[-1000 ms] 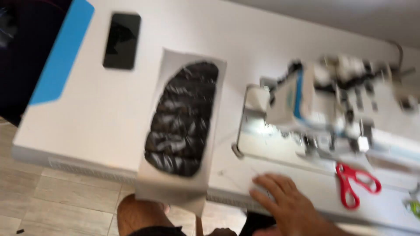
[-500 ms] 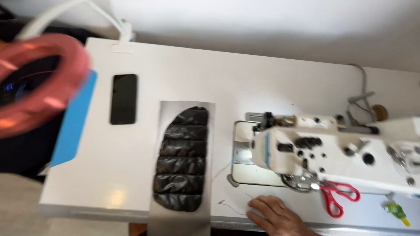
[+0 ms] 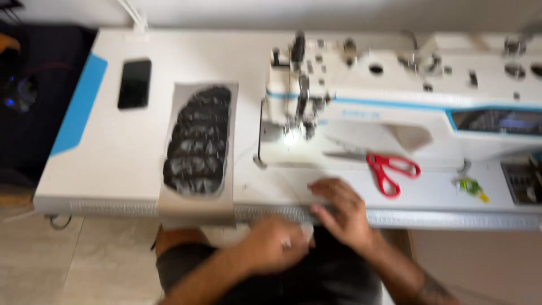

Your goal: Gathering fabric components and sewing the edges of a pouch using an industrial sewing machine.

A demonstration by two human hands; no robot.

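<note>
My right hand (image 3: pixel 340 210) rests on the front edge of the white sewing table (image 3: pixel 113 181), fingers apart and pointing left. Just below the edge, over my lap, my left hand (image 3: pixel 275 244) is curled with its fingertips close to the right hand's. A small pale patch shows between them, too blurred to tell what it is. The white sewing machine (image 3: pixel 395 96) stands right behind the hands, its needle light on. Red-handled scissors (image 3: pixel 389 169) lie just right of my right hand. A black quilted piece on a grey backing sheet (image 3: pixel 199 141) lies left of the machine.
A black phone (image 3: pixel 134 83) lies at the table's far left beside a blue strip (image 3: pixel 79 104). A small green and yellow object (image 3: pixel 470 187) sits right of the scissors. Dark gear fills the far left beyond the table, and tiled floor shows below.
The view has swung right and closer to the machine. My left hand has come into view beside the right one at the table's front edge.
</note>
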